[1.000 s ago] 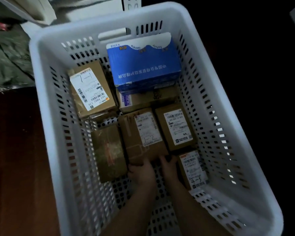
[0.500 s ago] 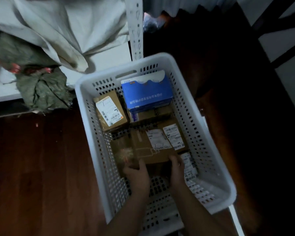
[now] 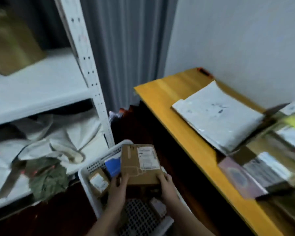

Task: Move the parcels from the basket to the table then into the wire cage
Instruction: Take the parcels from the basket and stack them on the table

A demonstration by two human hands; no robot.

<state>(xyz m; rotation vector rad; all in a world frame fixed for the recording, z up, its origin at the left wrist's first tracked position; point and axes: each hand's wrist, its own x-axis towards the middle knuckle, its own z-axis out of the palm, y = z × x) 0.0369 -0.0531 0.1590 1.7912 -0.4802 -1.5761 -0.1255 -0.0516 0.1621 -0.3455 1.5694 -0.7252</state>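
Observation:
Both hands hold a brown cardboard parcel (image 3: 136,165) with a white label, lifted above the white perforated basket (image 3: 85,176) on the floor. My left hand (image 3: 119,184) grips its near left corner, my right hand (image 3: 166,182) its near right corner. Left in the basket are a small brown labelled parcel (image 3: 99,182), a blue box (image 3: 112,165) and another small parcel (image 3: 157,206), partly hidden by my arms. The yellow table (image 3: 169,103) stands to the right. No wire cage is in view.
On the table lie a flat white mailer (image 3: 216,114) and several stacked parcels (image 3: 271,166) at the right. A white metal shelf rack (image 3: 90,68) at left holds crumpled white sacks (image 3: 63,138) and green cloth (image 3: 48,181). Grey curtain behind; dark wooden floor.
The brown parcel has been lifted out of the basket with both hands. The view has swung up and right, bringing the table and shelf rack into sight.

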